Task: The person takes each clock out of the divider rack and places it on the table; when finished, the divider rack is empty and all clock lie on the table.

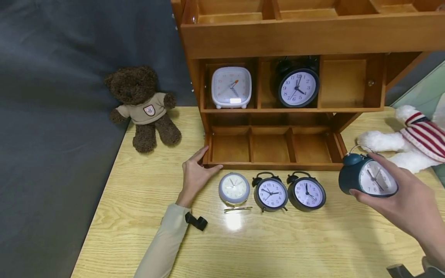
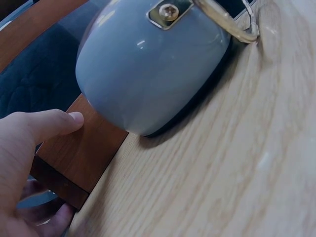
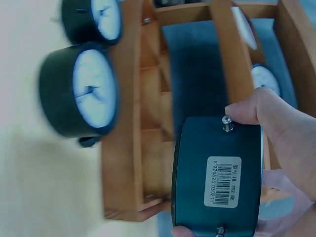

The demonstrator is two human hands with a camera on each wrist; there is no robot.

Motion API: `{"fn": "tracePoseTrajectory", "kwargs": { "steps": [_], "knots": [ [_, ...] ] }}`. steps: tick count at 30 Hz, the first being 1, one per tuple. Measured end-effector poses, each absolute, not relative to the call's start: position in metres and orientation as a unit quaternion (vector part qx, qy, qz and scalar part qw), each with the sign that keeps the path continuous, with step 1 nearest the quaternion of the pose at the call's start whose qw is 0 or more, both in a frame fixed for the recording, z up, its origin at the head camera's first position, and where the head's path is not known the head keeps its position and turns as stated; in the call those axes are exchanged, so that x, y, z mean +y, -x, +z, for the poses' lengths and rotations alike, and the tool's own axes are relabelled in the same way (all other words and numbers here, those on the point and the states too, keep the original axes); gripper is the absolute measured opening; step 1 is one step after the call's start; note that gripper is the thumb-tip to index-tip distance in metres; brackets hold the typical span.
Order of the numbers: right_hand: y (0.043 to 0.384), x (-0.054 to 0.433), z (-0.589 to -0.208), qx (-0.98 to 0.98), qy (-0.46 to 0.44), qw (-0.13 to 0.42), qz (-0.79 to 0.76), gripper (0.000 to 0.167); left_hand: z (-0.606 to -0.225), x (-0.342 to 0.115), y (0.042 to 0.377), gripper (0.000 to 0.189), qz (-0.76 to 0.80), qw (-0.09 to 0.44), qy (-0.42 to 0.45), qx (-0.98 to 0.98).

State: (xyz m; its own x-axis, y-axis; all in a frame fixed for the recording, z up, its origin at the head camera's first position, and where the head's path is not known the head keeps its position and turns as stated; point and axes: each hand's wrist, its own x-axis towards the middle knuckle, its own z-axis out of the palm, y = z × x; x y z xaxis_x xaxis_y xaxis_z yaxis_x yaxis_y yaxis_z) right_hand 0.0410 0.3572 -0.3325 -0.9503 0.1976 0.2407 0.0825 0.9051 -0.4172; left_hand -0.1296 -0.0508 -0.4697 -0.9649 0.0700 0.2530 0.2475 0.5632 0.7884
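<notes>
My right hand (image 1: 406, 200) grips a dark teal twin-bell alarm clock (image 1: 351, 178), held up to the right of the wooden shelf (image 1: 264, 166). In the right wrist view, the clock's barcode label (image 3: 223, 181) and small metal feet face the camera, with thumb and fingers at its edges. My left hand (image 1: 196, 173) holds the lower front left corner of the shelf, thumb (image 2: 61, 122) on the front board and other fingers around the side. Just right of that thumb stands a round grey-blue clock (image 1: 234, 188). Two black twin-bell alarm clocks (image 1: 271, 194) stand beside it, in a row before the shelf.
In the shelf's middle tier, a white square clock (image 1: 231, 87) occupies the left compartment and a black alarm clock (image 1: 299, 88) the centre one. A brown teddy bear (image 1: 146, 112) sits at the left, a white plush toy in a striped top (image 1: 425, 135) at the right.
</notes>
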Motion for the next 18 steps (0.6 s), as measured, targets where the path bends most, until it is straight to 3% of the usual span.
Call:
{"fn": "tracePoseTrajectory", "kwargs": {
  "steps": [18],
  "knots": [
    [-0.055,0.377,-0.411,-0.977,0.048,0.063,0.197,0.096,-0.47,-0.051,0.13,0.074,-0.455,0.092,0.087,-0.881]
  ]
}}
